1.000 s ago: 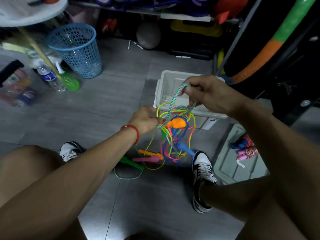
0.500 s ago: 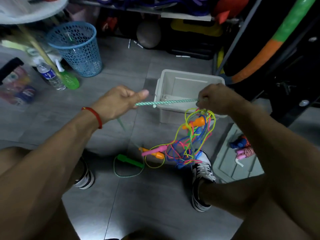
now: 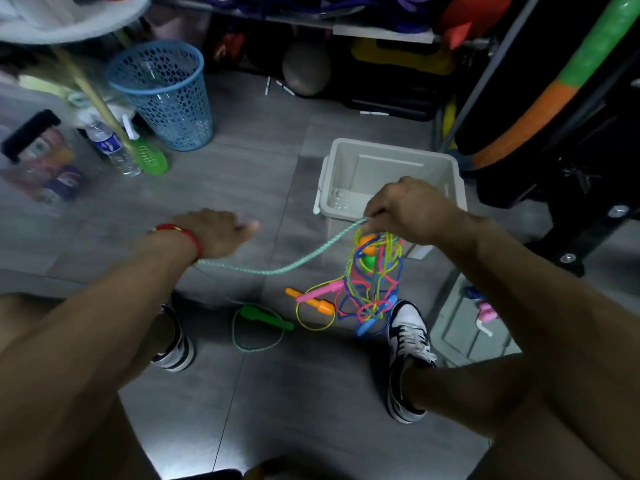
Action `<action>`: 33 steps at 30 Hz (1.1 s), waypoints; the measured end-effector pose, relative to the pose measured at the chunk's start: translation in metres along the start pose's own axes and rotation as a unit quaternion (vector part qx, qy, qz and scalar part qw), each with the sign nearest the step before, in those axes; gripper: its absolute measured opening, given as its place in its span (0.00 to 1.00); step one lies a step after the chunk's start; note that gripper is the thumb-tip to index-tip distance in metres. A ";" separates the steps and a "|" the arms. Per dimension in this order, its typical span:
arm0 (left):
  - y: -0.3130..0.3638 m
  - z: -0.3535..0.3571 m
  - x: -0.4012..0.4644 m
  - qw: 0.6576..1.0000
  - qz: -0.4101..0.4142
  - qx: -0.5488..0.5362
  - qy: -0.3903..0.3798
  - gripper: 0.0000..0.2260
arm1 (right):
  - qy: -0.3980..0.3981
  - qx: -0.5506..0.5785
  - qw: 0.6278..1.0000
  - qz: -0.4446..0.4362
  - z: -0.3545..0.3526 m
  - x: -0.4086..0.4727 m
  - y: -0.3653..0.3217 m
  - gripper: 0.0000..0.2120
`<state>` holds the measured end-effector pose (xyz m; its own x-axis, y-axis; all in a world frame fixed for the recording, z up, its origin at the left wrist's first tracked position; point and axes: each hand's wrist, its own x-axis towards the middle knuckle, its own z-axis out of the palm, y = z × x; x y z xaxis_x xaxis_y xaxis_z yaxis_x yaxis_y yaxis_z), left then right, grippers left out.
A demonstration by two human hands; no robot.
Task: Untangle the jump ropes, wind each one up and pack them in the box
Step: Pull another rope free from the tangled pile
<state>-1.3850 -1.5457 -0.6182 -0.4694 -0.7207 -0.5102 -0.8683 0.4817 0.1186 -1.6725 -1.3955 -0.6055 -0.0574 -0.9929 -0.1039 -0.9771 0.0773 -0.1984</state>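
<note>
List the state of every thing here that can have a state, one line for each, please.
box: open, no rope inside
rope tangle: knotted, hanging from the right hand
green braided rope: partly pulled free, slack between the hands
right hand: grips the ropes
left hand: holds the braided rope
blue basket: upright

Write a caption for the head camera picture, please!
Right hand lifts tangled colourful plastic jump ropes; left hand draws out braided green rope.
</note>
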 end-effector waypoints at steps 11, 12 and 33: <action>0.075 0.019 -0.019 0.934 0.243 -0.232 0.120 0.10 | -0.069 0.161 0.977 -0.122 0.019 0.002 -0.038 0.10; 0.074 0.015 -0.019 0.933 0.235 -0.231 0.143 0.09 | -0.073 0.159 0.977 -0.121 0.023 0.001 -0.033 0.10; 0.012 -0.014 0.007 0.956 0.025 -0.209 0.203 0.05 | -0.024 0.377 0.919 0.110 0.007 -0.002 0.025 0.11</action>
<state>-1.4008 -1.5516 -0.6087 -0.4611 -0.8775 -0.1322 -0.7918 0.3396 0.5077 -1.6959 -1.3912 -0.6168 -0.2089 -0.9422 -0.2621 -0.5216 0.3340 -0.7851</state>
